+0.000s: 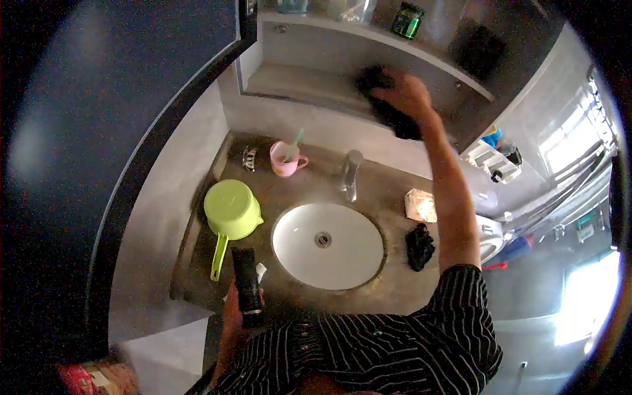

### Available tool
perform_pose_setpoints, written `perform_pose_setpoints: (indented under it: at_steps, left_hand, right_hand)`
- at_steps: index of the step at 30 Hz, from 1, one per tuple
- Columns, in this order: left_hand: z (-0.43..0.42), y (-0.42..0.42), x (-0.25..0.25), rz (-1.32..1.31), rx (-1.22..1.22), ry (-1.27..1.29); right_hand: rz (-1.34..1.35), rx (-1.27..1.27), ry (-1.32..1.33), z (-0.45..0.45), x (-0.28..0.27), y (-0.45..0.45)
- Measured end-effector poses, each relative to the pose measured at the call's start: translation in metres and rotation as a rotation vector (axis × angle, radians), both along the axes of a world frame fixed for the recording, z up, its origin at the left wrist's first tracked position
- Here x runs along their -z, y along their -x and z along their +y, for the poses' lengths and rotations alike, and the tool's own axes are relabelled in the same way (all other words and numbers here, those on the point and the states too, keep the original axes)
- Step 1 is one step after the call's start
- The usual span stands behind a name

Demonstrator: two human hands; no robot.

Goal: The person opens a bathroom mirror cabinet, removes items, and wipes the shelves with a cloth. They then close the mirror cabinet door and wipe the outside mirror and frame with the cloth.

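My right hand (407, 95) reaches up into the wall cabinet, its fingers closed on a black cloth (398, 122). The cloth lies against the lower shelf (289, 82), and one end hangs over the shelf's front edge. Hand and cloth are slightly blurred. Low on the left, my left hand (234, 304) is wrapped round a black cylindrical container (247, 280), held near the counter's front edge. Most of that hand is hidden behind the container. A small white piece (261, 271) shows beside it.
A white basin (309, 266) with a metal faucet (351, 172) sits in the counter. Left are an upturned green dipper (232, 207), a pink cup (283, 164) and a hair claw (249, 158). Right are a tissue box (418, 205) and black crumpled fabric (419, 247). A green-labelled jar (408, 21) stands above.
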State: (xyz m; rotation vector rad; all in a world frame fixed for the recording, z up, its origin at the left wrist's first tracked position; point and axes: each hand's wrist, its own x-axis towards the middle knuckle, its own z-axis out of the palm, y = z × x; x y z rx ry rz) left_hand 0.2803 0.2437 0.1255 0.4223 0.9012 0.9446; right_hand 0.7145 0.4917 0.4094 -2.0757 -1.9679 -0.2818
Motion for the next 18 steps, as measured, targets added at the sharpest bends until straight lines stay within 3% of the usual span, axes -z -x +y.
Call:
perform_pose_setpoints:
  at_steps: [3, 5, 6, 8, 12, 15, 16, 18]
  left_hand:
    - [0.017, 0.0, -0.025, 0.126, 0.044, -0.077]
    - [0.028, 0.007, -0.029, 0.243, 0.097, -0.105]
    - [0.037, 0.012, -0.011, 0.166, 0.118, 0.037]
    - [0.042, 0.006, -0.021, 0.279, 0.089, -0.091]
    - [0.044, -0.005, -0.054, 0.31, 0.052, 0.064]
    - [0.047, -0.022, -0.062, 0.1, 0.077, -0.113]
    - [0.04, -0.031, -0.084, 0.126, 0.044, -0.109]
    - [0.038, -0.037, -0.083, 0.108, 0.072, -0.251]
  right_hand:
    - [-0.022, -0.206, -0.031, 0.081, 0.016, 0.064]
    - [0.031, -0.203, -0.001, 0.12, 0.017, 0.117]
    - [0.061, -0.321, 0.016, 0.125, 0.015, 0.145]
    - [0.056, -0.444, 0.01, 0.137, 0.012, 0.17]
    - [0.045, -0.505, -0.059, 0.155, 0.026, 0.155]
    - [0.087, -0.498, 0.042, 0.116, 0.012, 0.134]
    - [0.059, -0.463, 0.043, 0.108, 0.013, 0.126]
    - [0.097, -0.501, 0.072, 0.097, 0.019, 0.089]
